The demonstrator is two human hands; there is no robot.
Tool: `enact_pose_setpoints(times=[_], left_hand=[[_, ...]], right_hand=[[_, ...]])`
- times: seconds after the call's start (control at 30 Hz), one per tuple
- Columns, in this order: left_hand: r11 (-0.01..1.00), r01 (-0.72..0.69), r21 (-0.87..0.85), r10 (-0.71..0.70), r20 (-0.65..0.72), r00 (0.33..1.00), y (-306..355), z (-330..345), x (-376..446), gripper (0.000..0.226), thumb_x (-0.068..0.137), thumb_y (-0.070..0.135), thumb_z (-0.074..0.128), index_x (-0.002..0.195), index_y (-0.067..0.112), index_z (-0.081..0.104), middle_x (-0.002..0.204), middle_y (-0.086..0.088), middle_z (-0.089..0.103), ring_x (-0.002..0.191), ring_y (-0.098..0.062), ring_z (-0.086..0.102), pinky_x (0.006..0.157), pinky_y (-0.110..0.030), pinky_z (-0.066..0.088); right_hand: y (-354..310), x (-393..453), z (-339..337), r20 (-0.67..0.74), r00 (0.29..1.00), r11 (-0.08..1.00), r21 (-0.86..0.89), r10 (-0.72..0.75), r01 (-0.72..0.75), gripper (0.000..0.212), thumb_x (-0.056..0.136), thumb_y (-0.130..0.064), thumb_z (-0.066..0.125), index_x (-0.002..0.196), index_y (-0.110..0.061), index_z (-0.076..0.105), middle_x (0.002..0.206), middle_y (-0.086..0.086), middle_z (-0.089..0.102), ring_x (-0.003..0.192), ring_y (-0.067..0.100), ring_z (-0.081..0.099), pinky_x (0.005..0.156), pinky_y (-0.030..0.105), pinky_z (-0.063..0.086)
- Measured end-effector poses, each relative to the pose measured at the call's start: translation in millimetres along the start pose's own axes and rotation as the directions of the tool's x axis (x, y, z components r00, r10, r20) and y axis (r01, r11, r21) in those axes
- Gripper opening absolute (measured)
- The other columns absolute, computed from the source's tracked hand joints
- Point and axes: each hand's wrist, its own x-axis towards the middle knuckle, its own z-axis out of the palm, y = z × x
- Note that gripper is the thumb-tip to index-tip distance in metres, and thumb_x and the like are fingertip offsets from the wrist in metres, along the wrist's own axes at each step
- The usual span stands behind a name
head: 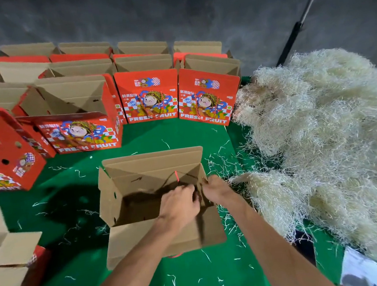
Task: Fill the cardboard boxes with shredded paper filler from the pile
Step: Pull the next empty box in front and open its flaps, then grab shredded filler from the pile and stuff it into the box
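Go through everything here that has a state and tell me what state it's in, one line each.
Open box: upright, flaps open, no filler visible inside.
Left hand: inside the box, fingers curled; grip unclear.
Right hand: at the box's right wall, fingers curled on it.
Shredded paper pile: heaped loose, right of the box.
Red boxes: upright in rows behind, tops open.
Green cloth: strewn with stray shreds.

We see both bare forearms reaching forward from the bottom edge, converging toward the middle. Our left hand [178, 205] is palm down, knuckles up, its fingers curled downward and forward. Our right hand [214, 188] sits just beside it, nearly touching, fingers bent and tips pinched together. What either hand holds, if anything, we cannot tell.
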Motion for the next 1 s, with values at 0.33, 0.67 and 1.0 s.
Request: enact_pose_setpoints(times=[0.33, 0.67, 1.0], left_hand=[[0.929, -0.350, -0.119, 0.335, -0.126, 0.934, 100, 10, 40, 0.023, 0.098, 0.035, 0.041, 0.114, 0.021, 0.052, 0.116, 0.004, 0.055, 0.108, -0.011, 0.048, 0.103, -0.034, 0.041], [0.944, -0.305, -0.130, 0.311, 0.030, 0.950, 156, 48, 53, 0.042, 0.101, 0.022, 0.045, 0.143, 0.021, 0.040, 0.143, 0.002, 0.046, 0.130, -0.014, 0.038, 0.117, -0.039, 0.023], [0.947, -0.169, -0.275, 0.198, 0.080, 0.977, 150, 48, 79, 0.038, 0.101, 0.019, 0.048, 0.139, 0.020, 0.042, 0.137, 0.000, 0.049, 0.111, -0.012, 0.057, 0.093, -0.024, 0.051]], right_hand=[[107, -11, -64, -0.345, 0.935, 0.883, -0.459, -0.078, -0.096, 0.082, 0.090, -0.033, 0.067, 0.156, -0.025, 0.019, 0.164, 0.009, 0.013, 0.152, 0.030, 0.011, 0.123, 0.051, 0.010], [201, 21, -63, -0.243, 0.970, 0.710, -0.679, 0.022, -0.187, 0.110, 0.079, -0.086, 0.037, 0.153, -0.031, -0.024, 0.159, 0.019, -0.025, 0.147, 0.049, -0.004, 0.116, 0.067, -0.004], [211, 41, -61, -0.304, 0.933, 0.825, -0.565, -0.193, -0.013, 0.041, 0.103, -0.020, 0.042, 0.142, -0.031, 0.036, 0.141, 0.008, 0.042, 0.116, 0.023, 0.054, 0.095, 0.040, 0.054]])
